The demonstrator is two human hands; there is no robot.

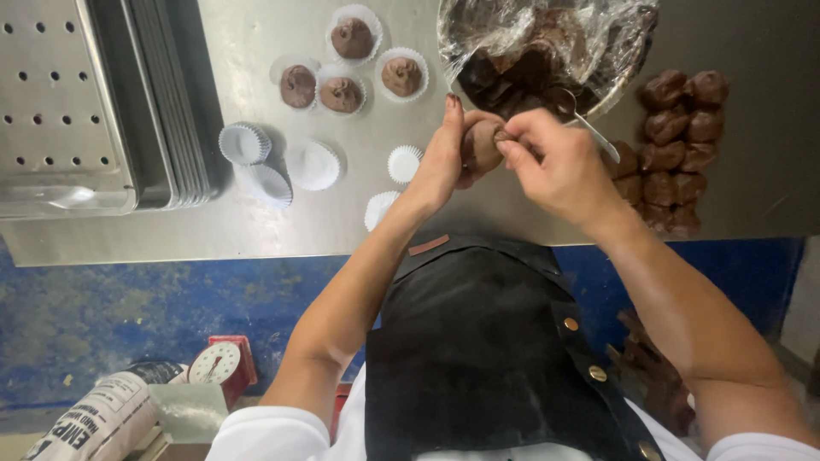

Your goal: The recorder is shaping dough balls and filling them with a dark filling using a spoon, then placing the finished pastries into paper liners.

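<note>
My left hand (444, 158) cups a brown chocolate dough ball (481, 145) above the steel counter (256, 213). My right hand (555, 162) pinches the ball's top with its fingertips and also holds a small metal spoon (598, 137). Just beyond the hands sits a bowl (547, 51) lined with clear plastic film and filled with dark chocolate pieces. Several filled white paper cups (342, 90) hold shaped chocolate balls farther along the counter to the left.
Empty white paper cups (312, 164) lie left of the hands. A pile of chocolate dough lumps (675, 145) sits at the right. Stacked perforated metal trays (77, 102) fill the left. Below the counter edge are a blue floor, a red kitchen scale (224, 363) and my black apron.
</note>
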